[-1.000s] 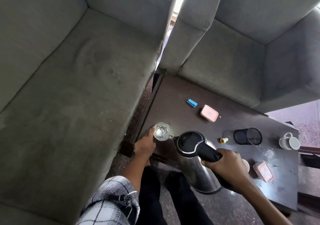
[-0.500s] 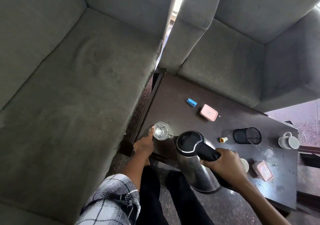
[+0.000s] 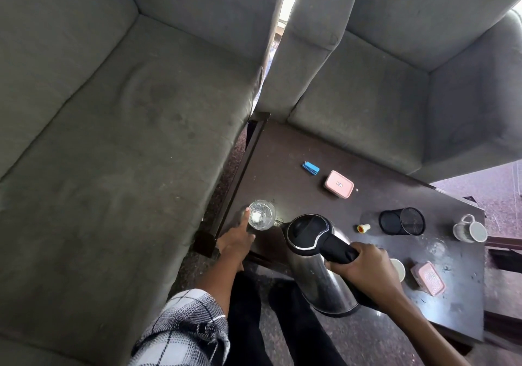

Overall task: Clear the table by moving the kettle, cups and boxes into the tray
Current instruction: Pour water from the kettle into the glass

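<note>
Head view: right hand point(image 3: 367, 269) grips the steel kettle point(image 3: 316, 264) by its handle near the table point(image 3: 282, 151) front edge; left hand point(image 3: 236, 241), fingers loosely extended, touches the glass cup point(image 3: 261, 214). No tray visible; carrying both likely follows.

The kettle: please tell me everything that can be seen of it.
The kettle has a shiny, metal-looking body that widens toward its base, a black lid ringed by a bright band, and a thick black handle. Its lid is closed. The right hand grips the handle, fingers wrapped around it. The kettle leans with its spout toward the clear glass at the near edge of the dark table. Whether its base rests on the table cannot be told.
</note>
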Demonstrator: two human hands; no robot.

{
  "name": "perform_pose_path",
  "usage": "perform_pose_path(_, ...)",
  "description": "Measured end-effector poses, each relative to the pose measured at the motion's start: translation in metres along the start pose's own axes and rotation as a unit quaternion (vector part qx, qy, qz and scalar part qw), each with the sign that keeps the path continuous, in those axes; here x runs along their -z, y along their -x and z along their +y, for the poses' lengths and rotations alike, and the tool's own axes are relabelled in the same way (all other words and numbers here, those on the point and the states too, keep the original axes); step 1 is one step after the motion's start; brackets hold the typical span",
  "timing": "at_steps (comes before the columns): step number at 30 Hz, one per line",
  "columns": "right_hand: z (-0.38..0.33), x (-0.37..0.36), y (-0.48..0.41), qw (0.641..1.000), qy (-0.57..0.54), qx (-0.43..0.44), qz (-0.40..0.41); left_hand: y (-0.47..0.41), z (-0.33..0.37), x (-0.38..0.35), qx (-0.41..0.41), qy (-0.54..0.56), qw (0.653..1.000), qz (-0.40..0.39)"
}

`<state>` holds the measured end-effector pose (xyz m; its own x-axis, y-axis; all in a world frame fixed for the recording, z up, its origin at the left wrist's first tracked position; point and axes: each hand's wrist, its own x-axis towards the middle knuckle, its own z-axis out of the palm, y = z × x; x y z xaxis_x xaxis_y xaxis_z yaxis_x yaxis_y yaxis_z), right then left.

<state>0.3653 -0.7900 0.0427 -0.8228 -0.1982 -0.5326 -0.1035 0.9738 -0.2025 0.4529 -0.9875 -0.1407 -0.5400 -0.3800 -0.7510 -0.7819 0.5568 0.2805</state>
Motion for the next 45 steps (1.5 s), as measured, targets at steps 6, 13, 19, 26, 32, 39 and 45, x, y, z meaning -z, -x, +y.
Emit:
perform_pose_path(6, -0.003, -0.001, -0.001, 1.000, -0.002, -0.004, -0.001, 0.005, 0.010, -0.017, 0.029, 0.045, 0.995, 0.085)
perform_pose_path(13, -0.004, 0.001, 0.000, 1.000, 0.011, -0.005, 0.007, 0.000, 0.022, -0.021, 0.028, 0.096, 0.990, 0.103)
perform_pose_path(19, -0.004, 0.001, -0.001, 1.000, 0.018, -0.004, 0.013, -0.006, 0.020, -0.018, 0.015, 0.102, 0.987, 0.122)
perform_pose_path(26, -0.002, 0.001, -0.003, 0.999, 0.047, -0.009, 0.005, -0.005, 0.018, -0.019, 0.014, 0.102, 0.985, 0.139)
perform_pose_path(32, -0.002, 0.003, -0.003, 0.999, 0.050, -0.012, 0.007, -0.008, 0.019, -0.016, 0.014, 0.100, 0.985, 0.137)
perform_pose_path(39, -0.004, 0.003, -0.003, 0.999, 0.053, -0.012, 0.007, -0.011, 0.018, -0.017, 0.012, 0.111, 0.985, 0.134)
perform_pose_path(45, -0.005, 0.003, -0.002, 0.999, 0.046, -0.012, 0.010, -0.011, 0.018, -0.017, 0.013, 0.110, 0.985, 0.133)
